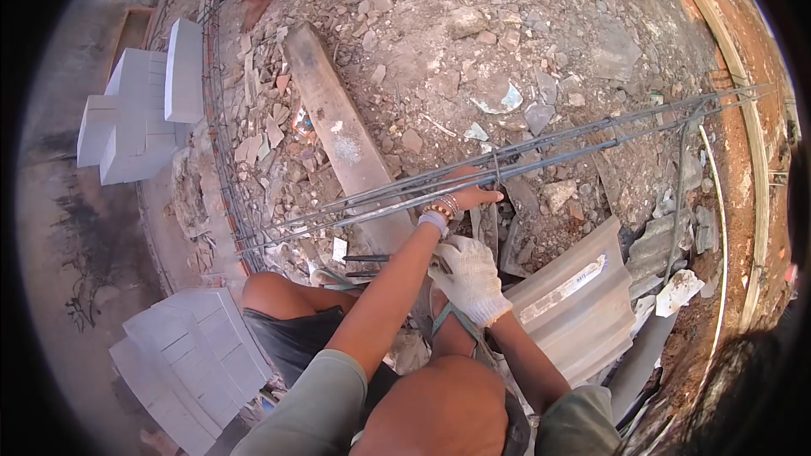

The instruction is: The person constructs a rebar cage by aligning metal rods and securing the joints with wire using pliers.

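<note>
My left hand [470, 189], bare with beaded bracelets at the wrist, is closed around a long bundle of steel rebar [557, 156] near a bent stirrup [497, 171]. Just below it, my right hand [470, 280] wears a pale knitted work glove with its fingers curled in; what they hold, if anything, is hidden. Two dark, thin tool handles [365, 259] stick out left of my left forearm, which covers the rest of the tool. A worn wooden plank [342, 131] passes under the rebar.
Grey blocks are stacked at left [139, 122] and lower left [190, 363]. Corrugated sheet [579, 295] lies right of my knees. Broken rubble [473, 51] covers the ground. Another rebar length [221, 135] runs along the left edge. Another person's bare foot [258, 8] shows at upper left.
</note>
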`<control>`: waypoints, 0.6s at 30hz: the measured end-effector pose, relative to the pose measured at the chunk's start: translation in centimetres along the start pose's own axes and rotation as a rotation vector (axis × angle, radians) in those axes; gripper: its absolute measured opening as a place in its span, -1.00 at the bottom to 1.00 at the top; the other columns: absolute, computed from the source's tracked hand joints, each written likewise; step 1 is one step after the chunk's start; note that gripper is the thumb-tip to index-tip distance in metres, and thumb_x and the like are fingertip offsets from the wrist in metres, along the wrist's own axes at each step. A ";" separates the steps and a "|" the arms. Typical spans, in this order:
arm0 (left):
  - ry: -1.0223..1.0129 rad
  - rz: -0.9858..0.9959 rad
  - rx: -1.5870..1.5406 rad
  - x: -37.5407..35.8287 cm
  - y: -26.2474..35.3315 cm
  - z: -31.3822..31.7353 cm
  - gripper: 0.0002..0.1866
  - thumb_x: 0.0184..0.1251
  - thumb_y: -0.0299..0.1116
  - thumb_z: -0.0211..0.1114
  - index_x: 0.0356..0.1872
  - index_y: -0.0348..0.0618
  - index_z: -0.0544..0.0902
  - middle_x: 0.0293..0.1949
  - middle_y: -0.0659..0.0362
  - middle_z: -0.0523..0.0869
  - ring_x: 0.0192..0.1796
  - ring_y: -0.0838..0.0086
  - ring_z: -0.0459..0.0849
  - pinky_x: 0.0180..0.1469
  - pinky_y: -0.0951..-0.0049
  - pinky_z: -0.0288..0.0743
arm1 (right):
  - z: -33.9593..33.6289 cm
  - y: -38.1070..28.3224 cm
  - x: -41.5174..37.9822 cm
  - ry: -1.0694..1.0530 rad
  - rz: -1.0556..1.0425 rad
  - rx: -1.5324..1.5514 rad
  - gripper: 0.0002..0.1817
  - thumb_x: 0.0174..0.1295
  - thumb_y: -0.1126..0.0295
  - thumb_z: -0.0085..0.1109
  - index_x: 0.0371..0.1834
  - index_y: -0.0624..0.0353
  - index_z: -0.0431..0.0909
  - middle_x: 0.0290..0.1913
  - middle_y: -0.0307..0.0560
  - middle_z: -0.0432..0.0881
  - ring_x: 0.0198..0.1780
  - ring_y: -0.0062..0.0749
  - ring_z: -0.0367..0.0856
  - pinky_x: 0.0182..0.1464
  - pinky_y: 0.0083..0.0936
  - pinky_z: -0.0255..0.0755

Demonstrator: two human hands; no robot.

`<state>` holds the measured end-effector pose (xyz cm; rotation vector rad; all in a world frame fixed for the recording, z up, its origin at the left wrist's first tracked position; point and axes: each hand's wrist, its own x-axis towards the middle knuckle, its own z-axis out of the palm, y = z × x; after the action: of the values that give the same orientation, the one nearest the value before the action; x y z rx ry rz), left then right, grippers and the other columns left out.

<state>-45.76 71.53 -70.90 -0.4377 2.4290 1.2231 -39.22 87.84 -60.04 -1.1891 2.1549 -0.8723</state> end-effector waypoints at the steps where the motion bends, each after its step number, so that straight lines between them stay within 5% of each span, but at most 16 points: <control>1: 0.018 0.007 -0.017 -0.1 -0.3 0.2 -0.35 0.00 0.35 0.48 -0.64 -0.16 0.69 -0.67 0.11 0.62 -0.58 0.34 0.60 -0.43 0.21 0.45 | 1.1 -0.5 -0.3 -0.017 -0.006 -0.095 -0.51 0.14 0.26 0.38 0.14 0.05 0.50 0.04 0.07 0.58 0.11 0.04 0.56 0.12 -0.01 0.40; 7: 0.058 0.064 -0.098 -0.4 -0.4 1.3 -0.34 0.01 0.35 0.48 -0.64 -0.16 0.70 -0.68 0.11 0.62 -0.59 0.35 0.60 -0.44 0.22 0.45 | 9.1 2.9 -0.7 -0.225 0.096 -0.288 -0.61 0.20 0.20 0.31 0.02 0.19 0.60 -0.06 0.15 0.65 -0.07 0.02 0.69 0.00 -0.12 0.53; 11: 0.109 0.079 -0.152 -0.9 -0.3 1.4 -0.34 0.01 0.36 0.47 -0.63 -0.17 0.70 -0.68 0.12 0.62 -0.60 0.36 0.60 -0.45 0.23 0.45 | 6.7 1.6 -0.4 -0.276 0.021 -0.155 -0.61 0.21 0.21 0.27 0.03 0.22 0.66 -0.04 0.18 0.71 -0.04 0.15 0.71 -0.04 -0.02 0.57; 15: 0.152 0.074 -0.197 -1.5 -0.1 1.3 -0.34 0.01 0.36 0.47 -0.63 -0.17 0.71 -0.69 0.12 0.62 -0.61 0.37 0.60 -0.46 0.24 0.45 | 1.2 -7.0 0.5 -0.372 0.275 -0.093 -0.55 0.21 0.22 0.34 0.13 0.15 0.59 -0.01 0.16 0.70 0.06 0.13 0.66 0.05 -0.11 0.55; 18: 0.175 0.068 -0.226 -1.3 -0.9 1.5 -0.34 0.01 0.36 0.47 -0.63 -0.17 0.71 -0.70 0.12 0.62 -0.61 0.38 0.59 -0.46 0.25 0.45 | -0.5 -6.3 -1.0 -0.201 -0.006 -0.023 -0.56 0.18 0.23 0.37 0.11 0.15 0.60 -0.01 0.14 0.67 0.04 0.10 0.65 0.02 -0.15 0.55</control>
<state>-43.97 72.36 -71.72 -0.5509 2.4762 1.5575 -35.79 86.34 -54.89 -1.2400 2.0052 -0.7001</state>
